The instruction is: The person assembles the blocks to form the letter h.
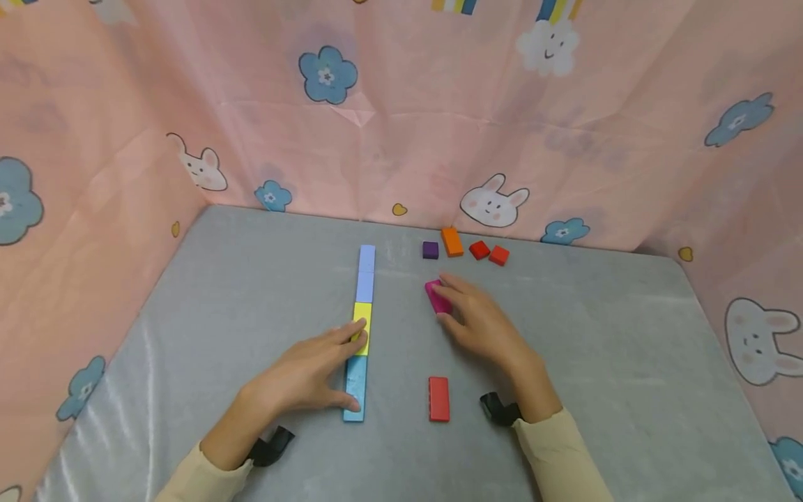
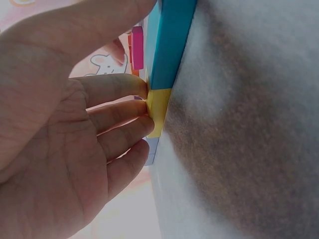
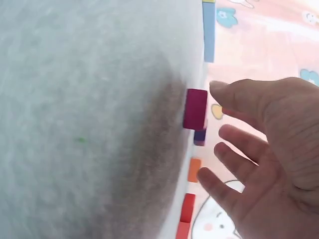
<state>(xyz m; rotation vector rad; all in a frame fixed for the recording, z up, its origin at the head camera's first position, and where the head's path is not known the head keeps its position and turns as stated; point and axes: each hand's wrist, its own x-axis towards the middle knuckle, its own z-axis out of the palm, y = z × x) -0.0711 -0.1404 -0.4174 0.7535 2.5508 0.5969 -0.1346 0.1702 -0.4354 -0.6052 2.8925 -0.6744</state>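
Observation:
A straight row of blocks runs away from me in the head view: a light blue block [image 1: 355, 380] nearest, then a yellow block [image 1: 362, 312], then periwinkle blocks [image 1: 366, 273]. My left hand [image 1: 301, 373] lies over the near part of this row. Its fingertips touch the yellow block [image 2: 159, 112], and the thumb is at the near end of the light blue one. At the magenta block [image 1: 437, 298] is my right hand [image 1: 486, 324], thumb and fingers spread around it. In the right wrist view, the magenta block [image 3: 195, 109] sits just beyond the thumb tip, without a visible grip.
A red block [image 1: 439, 399] lies between my forearms. Toward the back edge are a dark purple block [image 1: 430, 250], an orange block [image 1: 452, 242] and two small red blocks [image 1: 499, 256]. A patterned pink curtain [image 1: 414, 139] encloses the grey table [image 1: 219, 293].

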